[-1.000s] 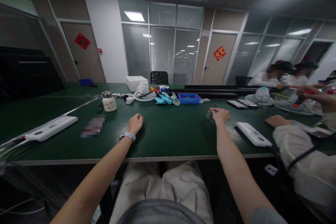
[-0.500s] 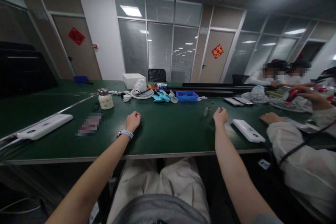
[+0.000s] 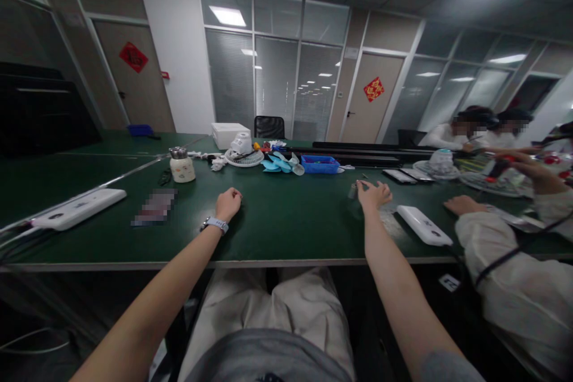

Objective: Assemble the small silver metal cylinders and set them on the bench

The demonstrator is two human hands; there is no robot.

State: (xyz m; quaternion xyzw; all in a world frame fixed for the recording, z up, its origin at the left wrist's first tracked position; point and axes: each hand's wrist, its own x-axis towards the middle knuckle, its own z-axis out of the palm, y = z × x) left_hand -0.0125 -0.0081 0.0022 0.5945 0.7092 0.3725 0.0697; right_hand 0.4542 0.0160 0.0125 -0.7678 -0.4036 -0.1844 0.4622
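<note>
My left hand [image 3: 228, 203] rests as a closed fist on the green table [image 3: 286, 227], a watch on its wrist; nothing shows in it. My right hand [image 3: 375, 194] lies further right on the table with its fingers spread. Its fingertips are at a small grey cylinder [image 3: 353, 191], which the hand partly hides; I cannot tell whether they touch it. A flat white device [image 3: 423, 225] lies just right of that hand.
At the back are a white flask [image 3: 182, 167], a small white fan [image 3: 244, 152], turquoise fan blades [image 3: 282, 165], a blue tray [image 3: 320, 164] and a white box [image 3: 230, 133]. Another white device [image 3: 78, 209] lies left. A co-worker's sleeve [image 3: 496, 245] and hand [image 3: 463, 206] are close on my right.
My right hand drew back from the grey cylinder and curled, then returned to it with fingers spread. The left fist stayed put. The view shifted slightly.
</note>
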